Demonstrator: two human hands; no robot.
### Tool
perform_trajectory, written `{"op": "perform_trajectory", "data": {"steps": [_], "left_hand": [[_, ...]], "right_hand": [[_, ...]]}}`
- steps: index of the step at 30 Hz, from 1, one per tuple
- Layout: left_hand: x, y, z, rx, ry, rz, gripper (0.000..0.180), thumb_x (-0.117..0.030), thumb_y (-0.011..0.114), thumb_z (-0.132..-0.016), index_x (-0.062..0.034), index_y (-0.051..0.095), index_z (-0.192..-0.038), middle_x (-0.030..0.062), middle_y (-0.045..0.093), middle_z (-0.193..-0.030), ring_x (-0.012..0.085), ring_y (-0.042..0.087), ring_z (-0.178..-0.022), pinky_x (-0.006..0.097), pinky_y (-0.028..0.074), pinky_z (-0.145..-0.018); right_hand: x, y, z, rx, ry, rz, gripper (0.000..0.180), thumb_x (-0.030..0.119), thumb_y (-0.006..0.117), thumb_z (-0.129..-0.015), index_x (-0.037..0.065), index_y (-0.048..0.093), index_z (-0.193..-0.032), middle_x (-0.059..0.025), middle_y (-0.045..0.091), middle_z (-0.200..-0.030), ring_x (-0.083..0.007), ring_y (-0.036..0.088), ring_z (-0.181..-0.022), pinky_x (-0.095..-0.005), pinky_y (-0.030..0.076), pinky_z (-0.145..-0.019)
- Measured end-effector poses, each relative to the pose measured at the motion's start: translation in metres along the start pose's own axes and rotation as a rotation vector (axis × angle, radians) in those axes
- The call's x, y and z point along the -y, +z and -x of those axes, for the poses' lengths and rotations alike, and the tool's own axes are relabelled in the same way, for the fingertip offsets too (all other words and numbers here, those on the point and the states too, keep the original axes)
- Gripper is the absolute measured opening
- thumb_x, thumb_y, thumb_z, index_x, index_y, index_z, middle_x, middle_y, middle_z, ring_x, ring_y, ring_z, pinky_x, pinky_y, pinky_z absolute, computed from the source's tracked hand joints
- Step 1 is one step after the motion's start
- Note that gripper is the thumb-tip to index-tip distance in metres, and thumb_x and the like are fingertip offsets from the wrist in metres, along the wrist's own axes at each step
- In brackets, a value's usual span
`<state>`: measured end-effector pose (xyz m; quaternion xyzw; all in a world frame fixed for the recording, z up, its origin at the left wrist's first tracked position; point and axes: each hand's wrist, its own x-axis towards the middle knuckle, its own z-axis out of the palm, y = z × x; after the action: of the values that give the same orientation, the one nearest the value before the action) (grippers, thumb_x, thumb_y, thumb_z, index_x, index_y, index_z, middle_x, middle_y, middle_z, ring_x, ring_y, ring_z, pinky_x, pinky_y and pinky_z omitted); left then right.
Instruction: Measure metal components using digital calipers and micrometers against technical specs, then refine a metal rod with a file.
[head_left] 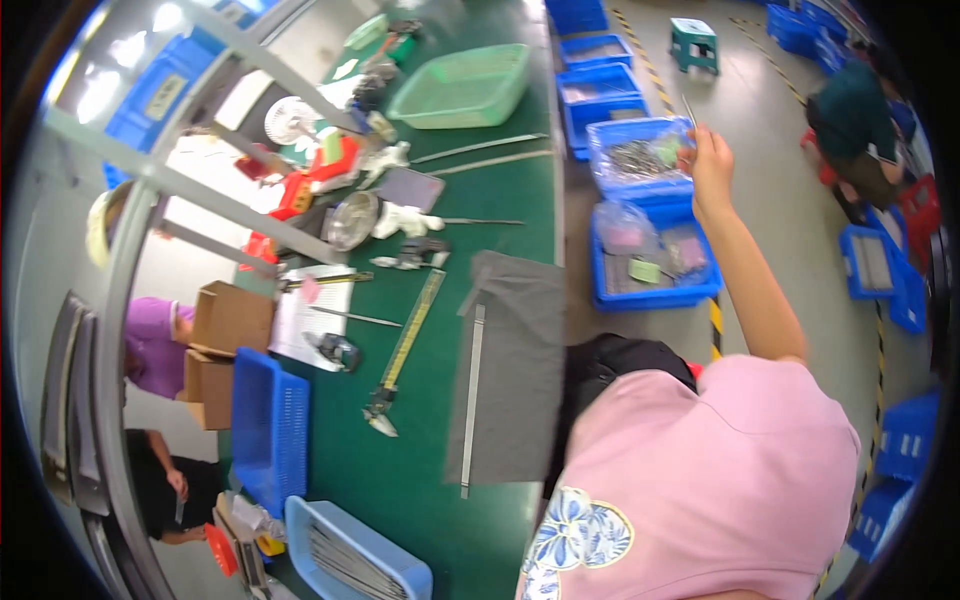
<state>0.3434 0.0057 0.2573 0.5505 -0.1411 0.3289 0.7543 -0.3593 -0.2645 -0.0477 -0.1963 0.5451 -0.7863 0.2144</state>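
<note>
1. Head view, looking down past a pink shirt (700, 480): right hand (712, 165) stretched well out from the green bench (500, 230), hanging over the bins on the floor.
2. Fingers (700, 150) pinched tight on a thin metal rod (688, 108), gripped by its lower end so most of the length pokes up and away past the fingertips. Looks like a grip for eyeing the piece rather than carrying it, at a guess.
3. Right under the fingers: a blue bin (640, 128) with a heap of small metal parts. Parked on the floor beside the bench, probably so it's within reach of an outstretched arm.
4. Back toward the body from the fingers: a second blue bin (655, 292) holding clear bags and small bits, touching the first.
5. Well off to the left of the fingers: a grey mat (515, 340) on the bench with a long metal strip (472, 400) lying flat along it, plus a yellow measuring gauge (408, 340) just beside. Laid out straight, likely for checking.
6. Left hand: not in shot, so no telling whether clenched or released.
</note>
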Motion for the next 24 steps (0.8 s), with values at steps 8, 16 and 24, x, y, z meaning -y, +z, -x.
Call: {"op": "perform_trajectory", "data": {"steps": [8,16,24], "left_hand": [[0.142,-0.036,0.051,0.832,-0.146,-0.047,0.040,-0.032,0.049,-0.082,-0.0096,0.044,-0.115,0.0104,0.040,-0.121,0.0256,0.038,-0.113,0.048,0.027,-0.094],[0.061,-0.009,0.265,1.473,-0.032,-0.216,0.047,-0.015,0.050,-0.077,-0.0017,0.039,-0.121,0.0115,0.040,-0.122,0.0210,0.036,-0.116,0.032,0.026,-0.096],[0.001,0.027,0.429,2.047,0.983,0.204,0.041,-0.015,0.060,-0.067,-0.0024,0.049,-0.104,0.0173,0.043,-0.114,0.0362,0.036,-0.113,0.042,0.030,-0.093]], "right_hand": [[0.051,-0.068,-0.032,-0.080,-0.231,-0.058,0.026,0.026,0.051,-0.084,0.001,0.051,-0.092,-0.0058,0.053,-0.091,-0.0118,0.052,-0.066,-0.0242,0.045,-0.056],[0.065,-0.060,0.005,-0.014,-0.138,-0.107,0.023,0.024,0.052,-0.082,0.002,0.051,-0.088,-0.0041,0.053,-0.080,-0.0103,0.054,-0.063,-0.0230,0.045,-0.052],[0.091,-0.106,0.036,0.179,-0.118,0.025,0.023,0.025,0.051,-0.084,0.003,0.051,-0.092,-0.0032,0.054,-0.086,-0.0085,0.052,-0.066,-0.0229,0.042,-0.059]]}}
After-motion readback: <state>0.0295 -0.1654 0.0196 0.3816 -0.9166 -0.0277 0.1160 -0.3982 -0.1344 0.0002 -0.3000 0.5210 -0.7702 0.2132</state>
